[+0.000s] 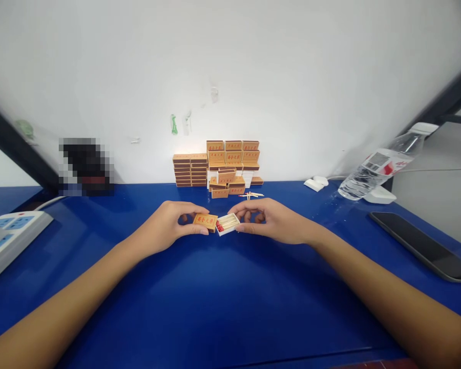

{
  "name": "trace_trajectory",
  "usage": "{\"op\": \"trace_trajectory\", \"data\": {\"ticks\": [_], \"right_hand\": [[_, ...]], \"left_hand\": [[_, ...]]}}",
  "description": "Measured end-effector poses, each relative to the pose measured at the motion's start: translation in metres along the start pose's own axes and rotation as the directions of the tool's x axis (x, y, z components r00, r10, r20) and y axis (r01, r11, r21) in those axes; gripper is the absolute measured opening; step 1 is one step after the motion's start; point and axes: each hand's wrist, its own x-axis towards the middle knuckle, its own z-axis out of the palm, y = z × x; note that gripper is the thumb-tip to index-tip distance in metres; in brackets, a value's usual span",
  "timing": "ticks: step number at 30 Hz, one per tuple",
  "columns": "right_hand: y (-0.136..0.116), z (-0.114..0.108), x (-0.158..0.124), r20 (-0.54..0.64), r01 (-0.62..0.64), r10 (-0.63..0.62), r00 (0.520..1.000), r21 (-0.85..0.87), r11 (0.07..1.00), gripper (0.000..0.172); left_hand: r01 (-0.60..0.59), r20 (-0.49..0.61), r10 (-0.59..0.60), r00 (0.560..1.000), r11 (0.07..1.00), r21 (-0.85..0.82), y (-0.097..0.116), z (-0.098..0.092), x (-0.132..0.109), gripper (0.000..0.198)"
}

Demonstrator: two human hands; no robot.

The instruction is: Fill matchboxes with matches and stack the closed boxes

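Between thumb and fingers, my left hand [176, 225] grips a yellow matchbox sleeve [205, 221] with red characters. My right hand [271, 220] pinches the right end of a white matchbox tray [228, 224]. Red-headed matches lie in this tray, their heads toward the sleeve. The tray's left end is right beside the sleeve's right end; whether they touch, I cannot tell. Just behind my hands, a few loose matches [253, 195] lie on the blue table [200, 302]. Several matchboxes [233, 156] are stacked against the wall, beside a neat brown-sided stack [190, 170] on the left.
A white power strip [19, 241] lies at the left edge, with a pixelated dark object [86, 166] behind it. On the right are a tilted plastic bottle [386, 161], white pieces [316, 183] and a black phone [422, 246].
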Motion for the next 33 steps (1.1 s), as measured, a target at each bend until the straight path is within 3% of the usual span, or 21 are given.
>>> {"op": "trace_trajectory", "data": {"ticks": [11, 17, 26, 30, 33], "right_hand": [[-0.003, 0.003, 0.001, -0.140, -0.001, -0.005, 0.990, -0.044, 0.999, 0.031], [-0.003, 0.003, -0.001, -0.193, -0.019, 0.016, 0.981, -0.010, 1.000, 0.029], [-0.007, 0.015, 0.001, -0.214, -0.008, 0.015, 0.977, 0.036, 0.999, 0.032], [-0.010, 0.040, -0.001, -0.186, -0.061, 0.091, 0.978, 0.161, 0.985, 0.050], [-0.017, 0.059, -0.005, -0.189, -0.017, 0.052, 0.981, 0.181, 0.983, 0.066]], "left_hand": [[0.108, 0.006, -0.111, 0.994, 0.950, -0.292, 0.004, 0.005, 0.001, 0.049], [0.176, 0.045, -0.176, 0.983, 0.863, -0.474, 0.008, 0.003, 0.002, 0.052], [0.171, 0.016, -0.194, 0.981, 0.820, -0.546, 0.008, 0.013, 0.000, 0.061], [0.146, -0.037, -0.200, 0.979, 0.818, -0.556, 0.009, 0.023, -0.001, 0.060], [0.100, -0.147, -0.197, 0.969, 0.863, -0.495, 0.011, 0.030, -0.003, 0.058]]}}
